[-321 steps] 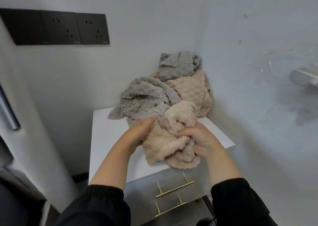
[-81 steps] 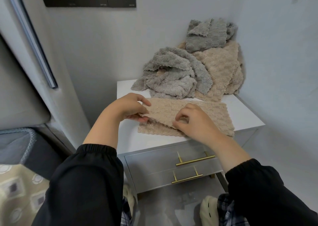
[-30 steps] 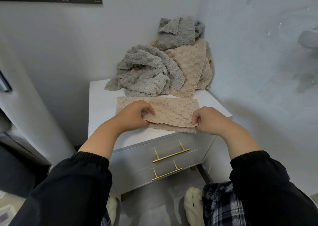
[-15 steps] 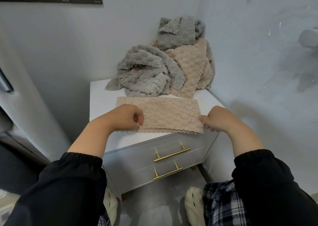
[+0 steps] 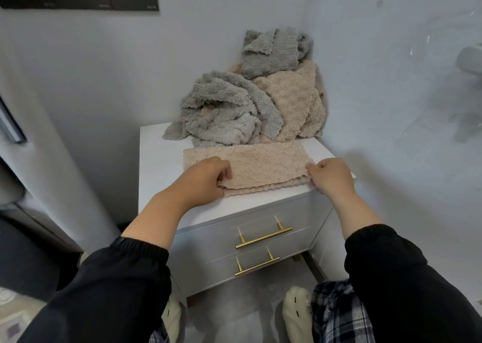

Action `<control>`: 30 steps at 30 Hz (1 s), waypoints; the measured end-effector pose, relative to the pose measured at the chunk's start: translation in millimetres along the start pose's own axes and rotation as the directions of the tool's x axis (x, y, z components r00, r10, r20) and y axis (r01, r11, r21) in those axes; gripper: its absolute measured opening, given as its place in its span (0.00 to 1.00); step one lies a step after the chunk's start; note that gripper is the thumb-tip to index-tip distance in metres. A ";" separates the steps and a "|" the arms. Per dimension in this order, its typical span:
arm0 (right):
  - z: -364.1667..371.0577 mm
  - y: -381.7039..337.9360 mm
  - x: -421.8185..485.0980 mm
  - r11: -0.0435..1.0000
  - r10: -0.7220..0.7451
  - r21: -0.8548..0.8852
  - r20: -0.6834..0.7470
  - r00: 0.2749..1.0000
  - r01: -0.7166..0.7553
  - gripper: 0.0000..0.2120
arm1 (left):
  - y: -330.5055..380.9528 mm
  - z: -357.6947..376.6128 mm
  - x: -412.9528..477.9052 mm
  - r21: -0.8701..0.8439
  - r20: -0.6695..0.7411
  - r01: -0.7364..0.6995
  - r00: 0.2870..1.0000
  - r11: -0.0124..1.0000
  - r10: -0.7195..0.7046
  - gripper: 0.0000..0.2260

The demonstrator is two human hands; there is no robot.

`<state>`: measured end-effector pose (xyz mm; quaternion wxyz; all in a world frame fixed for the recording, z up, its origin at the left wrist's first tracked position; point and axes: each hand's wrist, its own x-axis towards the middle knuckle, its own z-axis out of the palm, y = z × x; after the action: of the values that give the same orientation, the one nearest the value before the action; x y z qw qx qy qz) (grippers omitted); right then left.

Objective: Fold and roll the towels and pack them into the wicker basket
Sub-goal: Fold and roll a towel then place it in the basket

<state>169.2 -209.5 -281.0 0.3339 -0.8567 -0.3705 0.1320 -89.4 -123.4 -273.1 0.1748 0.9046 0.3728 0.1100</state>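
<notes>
Beige fluffy folded towel strip (image 5: pixel 260 165) lies flat on white cabinet top (image 5: pixel 156 160), spanning between fingers. Left hand (image 5: pixel 203 181) pinches near-left edge; right hand (image 5: pixel 328 175) pinches right end. Likely light, limp, non-slippery: grip corners, layers together.

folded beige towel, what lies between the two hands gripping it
In the head view, only the folded beige towel itself spans the stretch between the left hand and the right hand; nothing else lies on it there.
</notes>
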 end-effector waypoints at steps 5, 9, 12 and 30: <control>13.3 4.8 2.9 0.985 0.015 -0.173 -0.053 0.998 -0.024 0.19 | -4.1 -9.8 -5.3 0.003 0.029 0.041 0.999 0.999 -0.041 0.12; 18.7 8.0 7.0 0.981 0.001 -0.193 -0.135 0.991 -0.028 0.20 | -3.7 -15.9 -8.7 -0.087 0.105 0.053 0.993 0.995 -0.044 0.14; 18.9 8.9 7.0 0.979 -0.034 -0.206 -0.176 0.984 -0.003 0.19 | -5.8 -18.6 -10.7 -0.095 0.213 0.037 0.977 0.995 -0.016 0.17; 14.7 3.4 9.1 0.984 0.034 -0.171 -0.097 0.995 -0.050 0.15 | -22.7 6.5 0.2 0.175 0.079 0.063 0.994 0.983 -0.078 0.26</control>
<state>170.4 -197.7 -294.0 0.2725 -0.8952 -0.3464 0.0658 -101.6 -109.8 -288.0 0.1157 0.9064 0.4049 0.0324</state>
